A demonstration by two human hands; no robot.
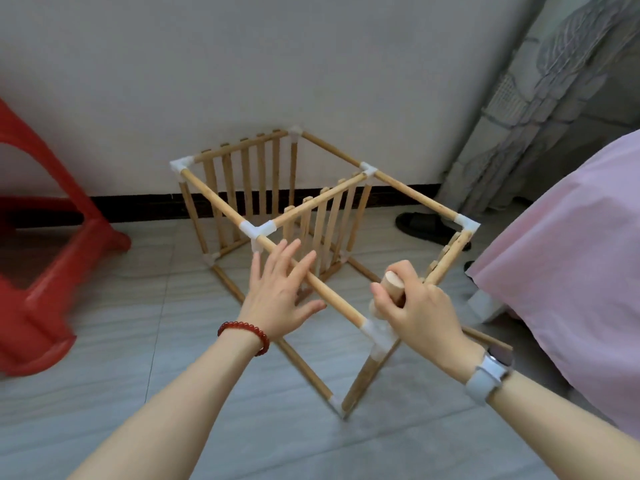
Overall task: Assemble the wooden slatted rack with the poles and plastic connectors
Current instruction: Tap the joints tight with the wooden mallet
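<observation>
1. The right hand (417, 308) has its grip curled round a short wooden peg (393, 287).
2. Just below that grip sits the rack (311, 216)'s near corner connector (379, 332), on the floor (173, 341).
3. The left hand (280, 294) spreads wide over the top pole (332, 296).

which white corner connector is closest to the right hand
The near top connector, directly beneath the right hand. Every other white connector sits farther along the frame or down at the floor.
</observation>
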